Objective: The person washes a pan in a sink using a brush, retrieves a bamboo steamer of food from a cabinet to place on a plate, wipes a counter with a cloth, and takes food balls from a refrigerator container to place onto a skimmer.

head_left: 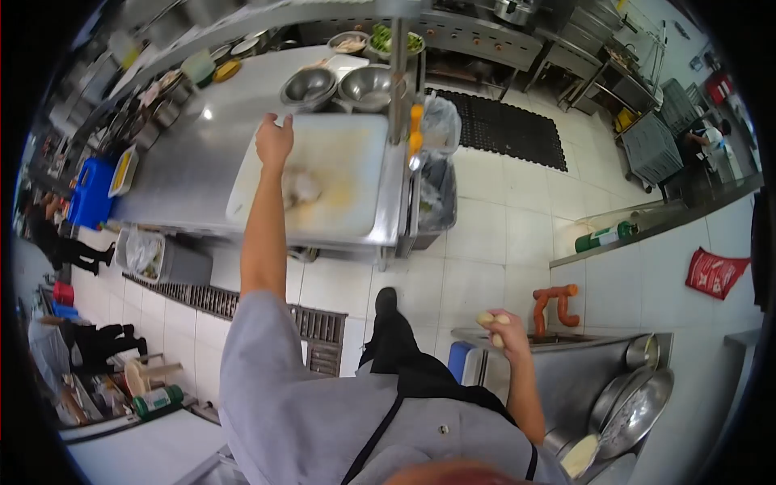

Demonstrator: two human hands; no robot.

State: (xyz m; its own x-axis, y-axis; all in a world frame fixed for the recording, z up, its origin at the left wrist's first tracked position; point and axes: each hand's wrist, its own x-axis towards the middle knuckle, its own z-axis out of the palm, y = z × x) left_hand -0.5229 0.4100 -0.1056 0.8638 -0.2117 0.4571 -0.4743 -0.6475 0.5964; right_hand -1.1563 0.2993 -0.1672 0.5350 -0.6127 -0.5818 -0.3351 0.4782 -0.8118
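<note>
My left hand (275, 141) reaches out over the left part of a white cutting board (352, 162), thumb and fingers apart with nothing visible in them. On the board lies a pale, blurred lump (303, 187), its kind unclear, among yellowish-brown stains. Two metal bowls, one at the left (309, 86) and one at the right (365, 87), stand behind the board. Low on the right, beside a steel sink counter, my right hand (512, 335) is closed around several pale yellow, rounded pieces (491, 321) that look like peeled vegetables.
Lined bins (436, 194) stand against the table's right end. A floor grate (323, 331) crosses the tiles near my feet. Metal bowls (634, 408) sit on the sink counter (566, 376). A blue container (90, 194) is at the table's left. Other people (61, 230) are at the far left.
</note>
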